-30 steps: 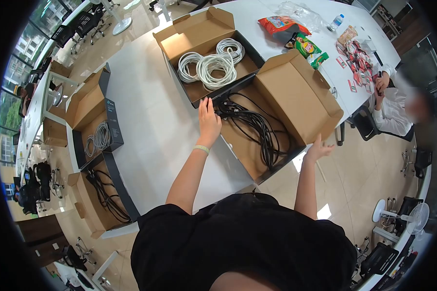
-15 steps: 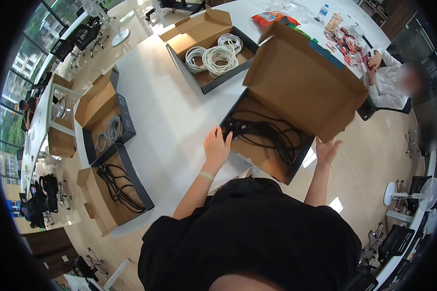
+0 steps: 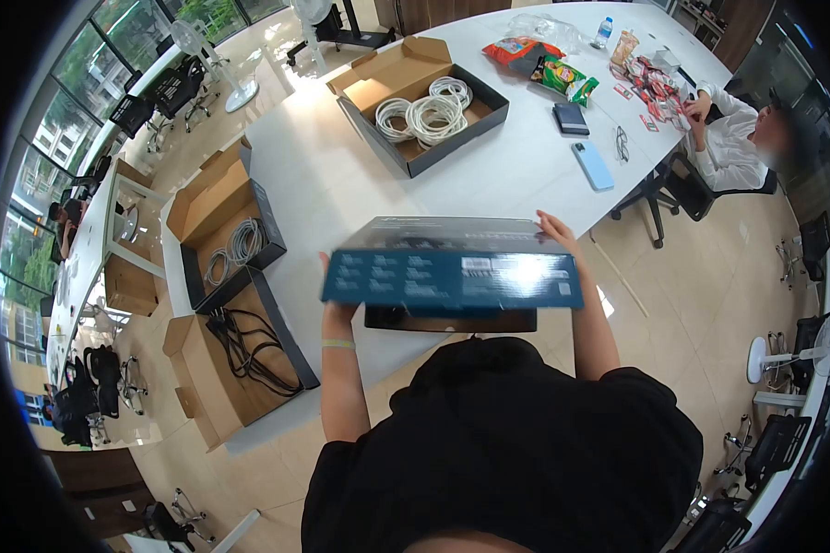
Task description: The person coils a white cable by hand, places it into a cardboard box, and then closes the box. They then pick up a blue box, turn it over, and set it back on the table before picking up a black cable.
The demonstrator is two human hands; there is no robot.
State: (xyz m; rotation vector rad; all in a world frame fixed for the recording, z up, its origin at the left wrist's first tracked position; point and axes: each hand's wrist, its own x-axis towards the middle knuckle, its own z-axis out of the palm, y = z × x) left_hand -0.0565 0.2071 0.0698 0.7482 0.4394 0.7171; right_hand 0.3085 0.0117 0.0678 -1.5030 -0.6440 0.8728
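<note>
A cardboard box (image 3: 452, 279) with a dark, printed teal outside is in front of me at the near table edge. Its lid is swung over toward me, and the contents are hidden. My left hand (image 3: 335, 304) grips its left end, with the thumb up along the side. At the right end, my right hand (image 3: 557, 232) holds the far corner, its fingers over the edge. Part of the box body (image 3: 452, 320) shows below the teal flap.
Open boxes with white cables (image 3: 433, 115), grey cables (image 3: 240, 251) and black cables (image 3: 254, 346) stand on the white table (image 3: 341, 217). A phone (image 3: 592, 166), wallet (image 3: 570, 118), glasses (image 3: 622, 145) and snack bags (image 3: 564, 80) lie at right. A person in white (image 3: 733, 138) sits there.
The lid has swung down toward me, covering the black cables. The box has turned square to me. My left hand moved to its left end, my right hand to its right far corner.
</note>
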